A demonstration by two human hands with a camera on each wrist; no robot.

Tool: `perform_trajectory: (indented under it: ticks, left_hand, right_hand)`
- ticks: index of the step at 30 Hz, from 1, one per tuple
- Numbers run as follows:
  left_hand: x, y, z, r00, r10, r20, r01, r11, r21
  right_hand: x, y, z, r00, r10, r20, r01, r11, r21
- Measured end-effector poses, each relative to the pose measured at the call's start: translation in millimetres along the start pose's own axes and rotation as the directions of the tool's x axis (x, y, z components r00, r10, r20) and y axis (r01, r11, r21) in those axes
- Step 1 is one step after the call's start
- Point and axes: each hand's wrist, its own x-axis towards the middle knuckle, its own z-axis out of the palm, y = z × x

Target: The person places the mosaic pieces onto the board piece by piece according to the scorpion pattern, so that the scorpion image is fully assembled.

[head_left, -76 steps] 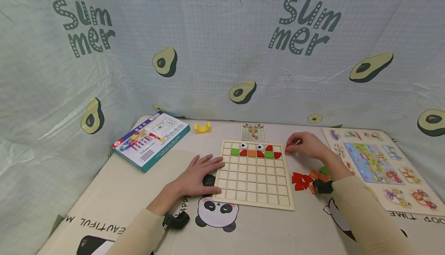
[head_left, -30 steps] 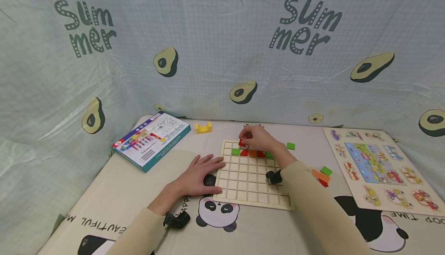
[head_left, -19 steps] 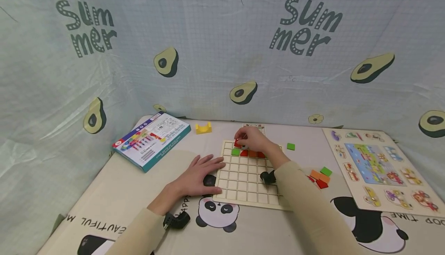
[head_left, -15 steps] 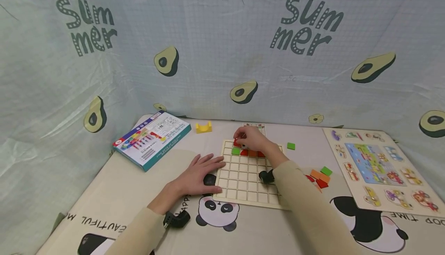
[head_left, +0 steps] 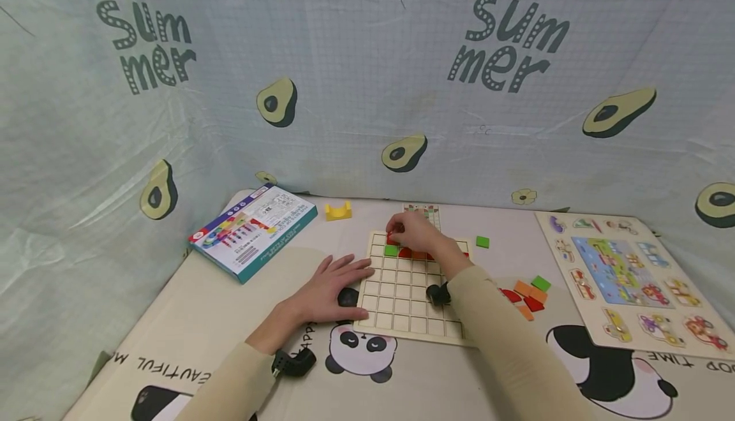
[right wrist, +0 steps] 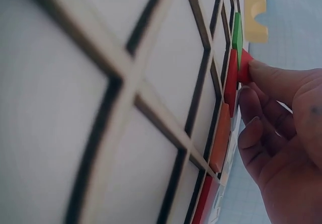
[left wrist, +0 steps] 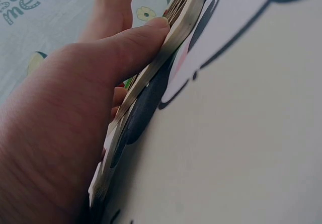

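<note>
My right hand (head_left: 419,233) pinches a small red piece (right wrist: 245,67) between thumb and fingers at the top row of a wooden grid board (head_left: 402,293), near its upper left. Just below that piece, a green square tile (head_left: 391,251) lies in the second row, with a red tile (head_left: 405,253) and an orange tile (right wrist: 220,138) along the same row. The hand hides much of the top row. With fingers spread, my left hand (head_left: 327,293) rests on the board's left edge; its thumb (left wrist: 146,38) touches the rim in the left wrist view.
Loose red, orange and green tiles (head_left: 538,295) lie right of the board, and one green square (head_left: 482,242) sits apart. A patterned card (head_left: 432,215) is behind the board. Around stand a box (head_left: 255,229), a yellow block (head_left: 338,211) and a picture puzzle (head_left: 631,280).
My right hand has carried the red piece from beside the board's right edge to its upper left, shifting slightly further left lately. My left hand has stayed in place.
</note>
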Motion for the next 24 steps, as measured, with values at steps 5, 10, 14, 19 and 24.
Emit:
perform_trajectory:
  ticks: [5,10,14,19,24]
  left_hand:
    - [0.2,1.4,-0.1,1.0,0.014,-0.004,-0.014,1.0,-0.007]
    - [0.9,1.2,-0.1,1.0,0.005,-0.001,-0.005,1.0,0.002]
    - [0.9,1.0,0.0,1.0,-0.01,0.008,0.01,1.0,0.007]
    - [0.2,2.5,-0.6,1.0,-0.008,0.001,0.008,1.0,-0.011]
    - [-0.7,3.0,-1.6,1.0,-0.014,-0.001,0.014,1.0,-0.015]
  right_hand:
    - [-0.5,0,0,1.0,-0.01,-0.001,0.01,0.999,-0.038]
    - [-0.1,1,0,1.0,-0.004,0.002,0.004,0.999,-0.047]
    - [-0.8,1,-1,1.0,0.008,0.0,-0.008,0.999,-0.043]
    - [-5.1,0,-5,1.0,0.023,-0.004,-0.023,1.0,0.002]
    - [-10.1,-3,-11,1.0,0.016,-0.013,-0.015,0.999,0.029]
